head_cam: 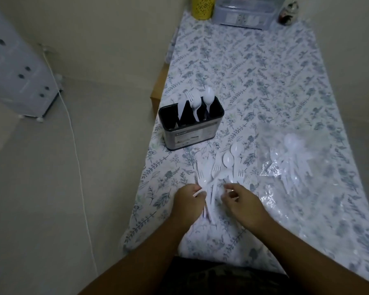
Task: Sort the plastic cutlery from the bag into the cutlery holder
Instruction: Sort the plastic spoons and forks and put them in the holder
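Note:
A black and steel cutlery holder point(190, 133) stands on the left side of the table, with a white fork, a knife and two spoons upright in its slots. A loose pile of white plastic forks and spoons point(224, 167) lies in front of me. My left hand point(188, 199) is closed on several white pieces at the pile's near left edge. My right hand point(241, 201) pinches a white piece at the pile's near right. A clear plastic bag point(294, 158) with more white cutlery lies to the right.
The table wears a floral cloth point(254, 71) under clear plastic. At the far end stand a yellow cup point(202, 7), a grey lidded box point(245, 13) and a small figurine point(289, 13). A white drawer unit point(15, 67) and a cord point(77, 145) are on the floor at left.

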### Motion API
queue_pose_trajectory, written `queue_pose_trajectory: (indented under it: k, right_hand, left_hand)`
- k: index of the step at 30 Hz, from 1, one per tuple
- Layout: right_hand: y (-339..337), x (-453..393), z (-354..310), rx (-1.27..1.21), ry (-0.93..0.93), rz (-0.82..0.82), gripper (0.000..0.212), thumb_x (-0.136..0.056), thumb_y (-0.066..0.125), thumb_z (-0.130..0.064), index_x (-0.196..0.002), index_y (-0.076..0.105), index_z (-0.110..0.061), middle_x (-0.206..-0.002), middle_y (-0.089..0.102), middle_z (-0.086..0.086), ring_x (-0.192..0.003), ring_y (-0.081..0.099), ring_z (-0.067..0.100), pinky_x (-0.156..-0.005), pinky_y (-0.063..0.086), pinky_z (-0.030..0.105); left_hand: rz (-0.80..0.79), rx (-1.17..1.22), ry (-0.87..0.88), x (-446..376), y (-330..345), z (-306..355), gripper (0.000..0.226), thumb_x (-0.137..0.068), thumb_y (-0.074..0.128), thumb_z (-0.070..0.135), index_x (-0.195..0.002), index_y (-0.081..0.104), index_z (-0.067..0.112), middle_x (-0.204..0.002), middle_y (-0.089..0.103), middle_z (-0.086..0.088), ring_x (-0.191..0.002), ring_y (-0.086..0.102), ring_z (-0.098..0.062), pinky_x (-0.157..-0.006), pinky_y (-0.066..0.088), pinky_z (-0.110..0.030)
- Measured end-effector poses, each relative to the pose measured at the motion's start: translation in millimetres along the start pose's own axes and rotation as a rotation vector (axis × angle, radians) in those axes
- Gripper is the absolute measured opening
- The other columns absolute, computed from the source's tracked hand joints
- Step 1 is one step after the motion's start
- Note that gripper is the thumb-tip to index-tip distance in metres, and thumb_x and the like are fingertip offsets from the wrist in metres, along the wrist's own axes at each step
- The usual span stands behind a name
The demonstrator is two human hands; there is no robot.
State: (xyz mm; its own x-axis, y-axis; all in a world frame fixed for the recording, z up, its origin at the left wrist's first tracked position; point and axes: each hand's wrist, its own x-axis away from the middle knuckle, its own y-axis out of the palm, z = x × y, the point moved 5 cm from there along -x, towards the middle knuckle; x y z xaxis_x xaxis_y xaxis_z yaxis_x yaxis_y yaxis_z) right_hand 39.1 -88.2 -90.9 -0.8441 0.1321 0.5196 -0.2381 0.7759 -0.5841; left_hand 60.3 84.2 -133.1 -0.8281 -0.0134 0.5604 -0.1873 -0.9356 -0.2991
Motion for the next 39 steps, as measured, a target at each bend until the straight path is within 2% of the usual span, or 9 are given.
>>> queue_pose_trajectory:
  k: [3, 9, 13, 17, 22, 24, 27, 31, 39]
  right_hand:
    - [14, -4, 1, -0.222, 0.164, -0.084, 0.039, -0.095, 0.066, -0.031, -0.132, 0.059, -0.023, -0.106, 0.071, 0.003, -0.092, 0.072, 0.019, -0.086, 0.061, 0.039]
    - [11, -6, 5, -0.391, 0.171, -0.162, 0.027, -0.095, 0.063, -0.007, -0.121, 0.067, -0.016, -0.101, 0.074, 0.008, -0.083, 0.074, 0.017, -0.066, 0.061, 0.025]
    - [6, -8, 11, -0.486, 0.176, -0.191, 0.026, -0.096, 0.053, 0.001, -0.099, 0.075, -0.012, -0.086, 0.077, 0.016, -0.067, 0.073, 0.024, -0.071, 0.064, 0.044]
    - [1, -10, 21, -0.650, 0.257, -0.207, 0.023, -0.097, 0.049, 0.002, -0.111, 0.062, -0.011, -0.092, 0.070, 0.028, -0.072, 0.069, 0.034, -0.064, 0.062, 0.042]
    - [-25, -18, 25, -0.328, -0.043, 0.029, 0.022, -0.099, 0.057, -0.014, -0.119, 0.065, -0.019, -0.080, 0.063, -0.003, -0.062, 0.054, 0.008, -0.053, 0.046, 0.015]
    - [-32, -19, 23, -0.287, -0.100, 0.058, 0.029, -0.097, 0.063, -0.017, -0.125, 0.061, -0.023, -0.096, 0.065, -0.005, -0.080, 0.060, 0.004, -0.064, 0.045, 0.007]
    - [-37, -18, 21, -0.194, -0.176, 0.087, 0.041, -0.096, 0.065, -0.019, -0.136, 0.056, -0.023, -0.119, 0.058, -0.004, -0.105, 0.057, 0.010, -0.087, 0.044, 0.020]
    - [-30, -14, 25, -0.151, -0.184, 0.027, 0.035, -0.096, 0.065, -0.018, -0.131, 0.062, -0.023, -0.117, 0.057, 0.000, -0.097, 0.056, 0.005, -0.075, 0.041, 0.006]
    - [-24, -10, 27, -0.106, -0.196, -0.043, 0.027, -0.096, 0.064, -0.016, -0.122, 0.067, -0.024, -0.112, 0.056, -0.003, -0.092, 0.057, 0.002, -0.070, 0.039, -0.002]
  left_hand:
    - [-0.069, 0.047, 0.006, 6, 6, 2, 0.015, -0.090, 0.061, 0.016, -0.082, 0.072, 0.010, -0.070, 0.069, 0.000, -0.065, 0.064, -0.018, -0.063, 0.052, -0.031]
    - [-0.045, 0.073, -0.002, 16, 15, 6, 0.023, -0.097, 0.054, 0.024, -0.093, 0.076, 0.016, -0.084, 0.076, -0.007, -0.076, 0.072, -0.017, -0.069, 0.058, -0.029]
    - [0.058, 0.061, 0.002, 19, 18, 9, 0.030, -0.100, 0.052, 0.036, -0.092, 0.074, 0.018, -0.083, 0.076, -0.003, -0.077, 0.073, -0.017, -0.071, 0.060, -0.036]
    - [0.188, -0.024, 0.021, 18, 13, 13, 0.032, -0.101, 0.049, 0.040, -0.091, 0.069, 0.018, -0.084, 0.071, -0.002, -0.079, 0.068, -0.019, -0.073, 0.057, -0.036]
    - [0.261, -0.150, 0.071, 19, 12, 19, 0.025, -0.104, 0.042, 0.026, -0.105, 0.066, 0.017, -0.089, 0.065, 0.002, -0.085, 0.062, -0.016, -0.070, 0.047, -0.024]
    - [0.302, -0.226, 0.088, 19, 13, 20, 0.032, -0.103, 0.043, 0.029, -0.125, 0.061, 0.015, -0.113, 0.067, -0.005, -0.109, 0.061, -0.021, -0.087, 0.048, -0.028]
    - [0.426, -0.548, 0.066, 22, 12, 23, 0.059, -0.096, 0.051, 0.039, -0.149, 0.037, 0.017, -0.149, 0.041, -0.006, -0.138, 0.034, -0.027, -0.111, 0.030, -0.050]
    - [0.366, -0.646, 0.191, 23, 25, 29, 0.053, -0.090, 0.058, 0.037, -0.137, 0.045, 0.017, -0.132, 0.047, -0.004, -0.125, 0.039, -0.023, -0.101, 0.035, -0.042]
    - [0.300, -0.574, 0.105, 9, 30, 28, 0.072, -0.084, 0.071, 0.043, -0.138, 0.036, 0.010, -0.132, 0.044, -0.008, -0.125, 0.042, -0.026, -0.098, 0.044, -0.039]
